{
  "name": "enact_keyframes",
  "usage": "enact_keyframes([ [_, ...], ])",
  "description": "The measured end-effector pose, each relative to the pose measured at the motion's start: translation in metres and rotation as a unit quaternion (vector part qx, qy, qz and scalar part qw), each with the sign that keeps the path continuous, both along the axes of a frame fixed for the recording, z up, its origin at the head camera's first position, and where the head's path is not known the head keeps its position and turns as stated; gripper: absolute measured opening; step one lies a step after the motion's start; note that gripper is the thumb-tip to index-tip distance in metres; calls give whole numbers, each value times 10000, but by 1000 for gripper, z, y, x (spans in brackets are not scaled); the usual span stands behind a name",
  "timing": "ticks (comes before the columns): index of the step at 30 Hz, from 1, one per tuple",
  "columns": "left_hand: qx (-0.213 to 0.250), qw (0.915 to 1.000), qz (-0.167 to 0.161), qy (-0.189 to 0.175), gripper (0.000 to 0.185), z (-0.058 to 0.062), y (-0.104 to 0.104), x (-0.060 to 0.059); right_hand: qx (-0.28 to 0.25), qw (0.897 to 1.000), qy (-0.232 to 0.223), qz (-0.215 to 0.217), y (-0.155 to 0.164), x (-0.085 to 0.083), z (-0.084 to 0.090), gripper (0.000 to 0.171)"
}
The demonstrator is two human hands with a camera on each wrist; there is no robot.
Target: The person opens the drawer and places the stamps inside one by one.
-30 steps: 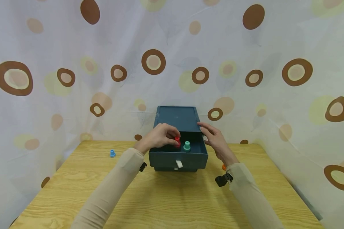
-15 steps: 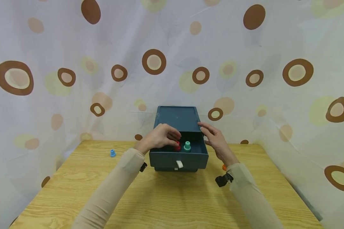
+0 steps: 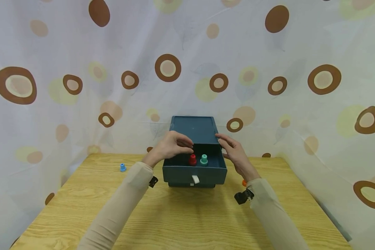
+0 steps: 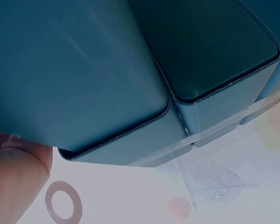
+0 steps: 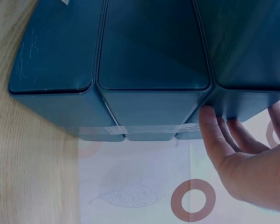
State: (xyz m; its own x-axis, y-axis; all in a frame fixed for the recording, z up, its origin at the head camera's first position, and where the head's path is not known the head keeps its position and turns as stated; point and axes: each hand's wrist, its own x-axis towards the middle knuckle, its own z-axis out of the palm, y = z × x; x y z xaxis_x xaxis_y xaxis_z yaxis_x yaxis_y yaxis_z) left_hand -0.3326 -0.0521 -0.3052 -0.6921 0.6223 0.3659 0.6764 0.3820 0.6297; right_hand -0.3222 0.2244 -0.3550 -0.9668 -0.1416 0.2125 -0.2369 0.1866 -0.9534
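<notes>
In the head view my left hand hovers over the left part of an open top drawer, thumb and fingers parted with nothing between them. Just below its fingertips a small red stepped plastic peg stands upright in the drawer. Right beside it is a teal peg of the same shape. My right hand rests its fingertips against the right side of the dark blue drawer cabinet; the right wrist view shows the straight fingers on the cabinet's side wall. Only part of my left hand appears in the left wrist view.
A blue peg stands on the wooden table to the left. An orange piece is mostly hidden by my right wrist. White pull tabs stick out of the drawer front. A patterned cloth hangs close behind the cabinet.
My left hand has let go of the red peg and drawn up and to the left, leaving it standing in the drawer. The right hand stays at the cabinet's side.
</notes>
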Motion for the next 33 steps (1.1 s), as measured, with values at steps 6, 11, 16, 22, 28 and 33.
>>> enact_keyframes([
  [6,665,9978,-47,-55,19,1,-5,-2,17,10000,-6,-9,1,0,1,53],
  [11,1051,9944,68,14,14,0,-9,-2,8,10000,4,-4,2,0,2,54],
  [16,1245,9919,255,46,14,-2,-16,0,52,10000,-22,-15,1,0,3,54],
  [22,1398,9886,566,21,17,3,-26,10,13,10000,-13,21,-1,-1,2,53],
  [28,1523,9855,751,-8,20,-7,-41,8,20,10000,-47,3,-1,-1,1,53],
  [33,1676,9812,959,12,21,-25,-55,-5,19,10000,-54,-17,-1,-1,0,53],
])
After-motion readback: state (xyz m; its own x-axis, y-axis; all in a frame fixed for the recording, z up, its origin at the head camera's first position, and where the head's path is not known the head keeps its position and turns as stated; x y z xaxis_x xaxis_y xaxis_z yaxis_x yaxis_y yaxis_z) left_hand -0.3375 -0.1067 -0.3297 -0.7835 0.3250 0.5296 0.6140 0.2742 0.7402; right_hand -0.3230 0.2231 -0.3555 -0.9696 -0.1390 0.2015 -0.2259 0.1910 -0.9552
